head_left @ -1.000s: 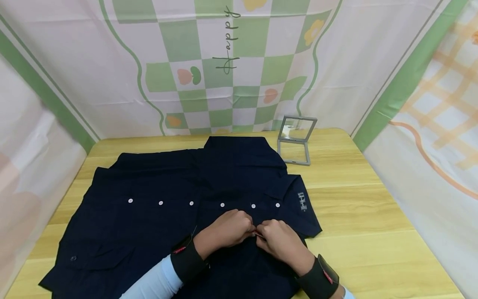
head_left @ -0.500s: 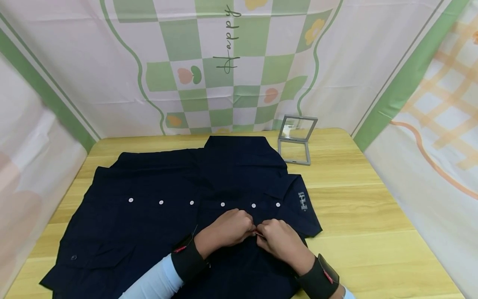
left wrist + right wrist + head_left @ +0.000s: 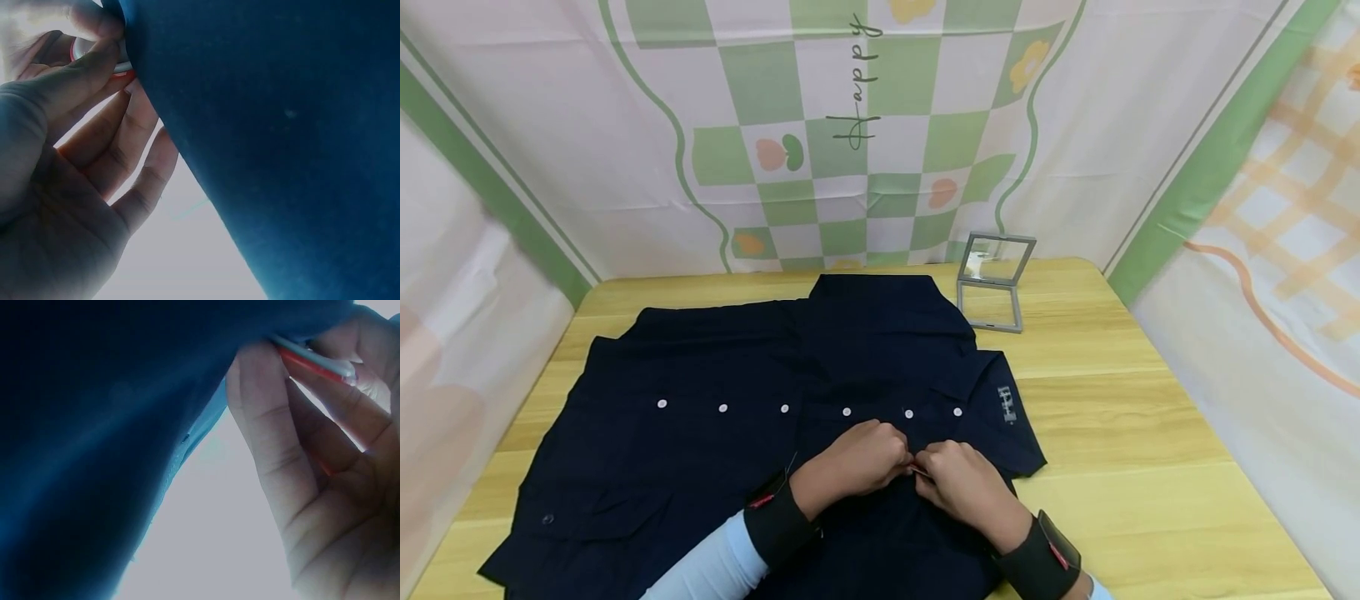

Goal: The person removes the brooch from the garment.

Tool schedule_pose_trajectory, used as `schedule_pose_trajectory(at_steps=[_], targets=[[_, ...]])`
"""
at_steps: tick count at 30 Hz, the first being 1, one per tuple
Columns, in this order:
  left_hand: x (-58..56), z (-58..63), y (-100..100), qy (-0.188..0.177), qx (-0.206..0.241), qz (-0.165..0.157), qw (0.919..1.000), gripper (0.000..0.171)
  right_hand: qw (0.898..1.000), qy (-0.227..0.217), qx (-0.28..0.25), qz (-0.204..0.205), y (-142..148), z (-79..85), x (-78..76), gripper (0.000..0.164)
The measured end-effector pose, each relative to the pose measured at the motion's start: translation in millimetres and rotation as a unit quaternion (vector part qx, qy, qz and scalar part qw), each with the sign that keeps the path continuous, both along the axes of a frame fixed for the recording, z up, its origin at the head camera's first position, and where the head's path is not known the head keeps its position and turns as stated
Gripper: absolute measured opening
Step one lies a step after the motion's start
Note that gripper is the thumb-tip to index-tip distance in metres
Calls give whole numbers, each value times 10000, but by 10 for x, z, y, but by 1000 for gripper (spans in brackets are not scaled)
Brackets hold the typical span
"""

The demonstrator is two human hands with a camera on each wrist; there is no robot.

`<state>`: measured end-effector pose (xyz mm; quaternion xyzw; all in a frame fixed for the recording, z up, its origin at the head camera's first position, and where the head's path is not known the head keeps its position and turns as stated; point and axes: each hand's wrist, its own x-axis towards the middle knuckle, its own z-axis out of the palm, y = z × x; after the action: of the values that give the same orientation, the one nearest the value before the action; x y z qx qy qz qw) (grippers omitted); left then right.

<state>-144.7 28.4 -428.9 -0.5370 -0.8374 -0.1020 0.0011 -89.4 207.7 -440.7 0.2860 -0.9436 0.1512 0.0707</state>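
Note:
A navy short-sleeved shirt (image 3: 880, 342) with a row of white buttons lies spread on the table. My left hand (image 3: 867, 457) and right hand (image 3: 961, 485) meet at its front, below the button row. Between their fingertips, a small round badge (image 3: 921, 472) shows as a reddish sliver. In the left wrist view, my left thumb and fingers pinch the silvery, red-rimmed badge (image 3: 122, 67) at the cloth's edge. Seen edge-on in the right wrist view, the badge (image 3: 319, 364) is held by my right fingers against the shirt cloth (image 3: 125, 400). Cloth and fingers hide part of it.
At the back right of the wooden table (image 3: 1120, 433) a grey folding mirror (image 3: 989, 282) stands unfolded, near the shirt's shoulder. Patterned curtain cloth (image 3: 880, 125) surrounds the table at the back and both sides. A pocket flap (image 3: 602, 517) lies at the shirt's left.

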Motion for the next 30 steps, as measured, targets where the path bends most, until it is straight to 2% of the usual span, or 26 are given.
schedule_pose_trajectory(at_steps=[8,12,24,30], targets=[[4,-3,11,5,-154,46,9999,21,9999,-120,-1,-30,1,11,10,37],[5,2,6,-30,-89,11,10000,21,9999,-140,-1,-12,2,10,11,36],[-20,3,-2,-332,-107,5,9994,17,10000,-70,59,33,14,1,-10,42],[-39,90,-14,-785,-12,61,9969,9,9998,-177,-13,56,40,2,-15,36]])
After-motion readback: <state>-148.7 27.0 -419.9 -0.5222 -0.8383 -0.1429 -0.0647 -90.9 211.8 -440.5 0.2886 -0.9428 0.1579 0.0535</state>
